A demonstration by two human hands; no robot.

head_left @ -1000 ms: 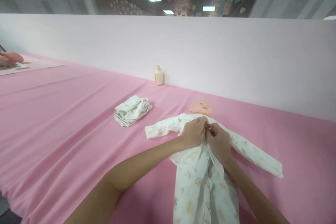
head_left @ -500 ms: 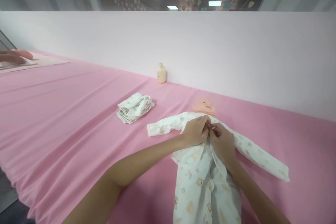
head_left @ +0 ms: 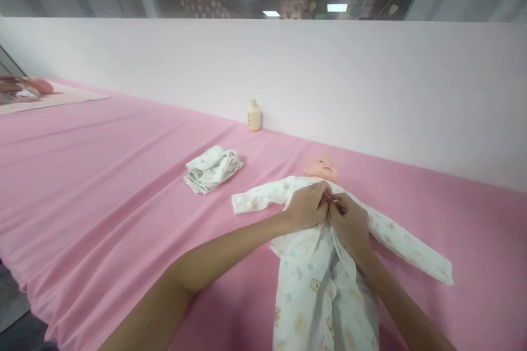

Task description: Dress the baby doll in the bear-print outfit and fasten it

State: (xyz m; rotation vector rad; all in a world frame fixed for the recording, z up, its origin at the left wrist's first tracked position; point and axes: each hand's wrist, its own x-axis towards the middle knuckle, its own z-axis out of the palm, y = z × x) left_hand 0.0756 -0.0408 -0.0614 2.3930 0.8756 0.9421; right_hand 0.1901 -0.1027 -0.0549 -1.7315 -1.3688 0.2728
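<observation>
On the pink cloth-covered table (head_left: 102,175), left hand (head_left: 307,205) and right hand (head_left: 352,225) have barely shifted, fingertips still pinched on the neckline of the white animal-print cotton sleepsuit (head_left: 313,279) worn by a plastic doll (head_left: 321,167).

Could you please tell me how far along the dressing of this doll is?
Done: the doll lies in the romper, sleeves spread out. In hand: the left hand and right hand pinch the front edges together under the neck. Remaining: below the hands the front looks unfastened, and the folded cloth lies apart, untouched.
</observation>
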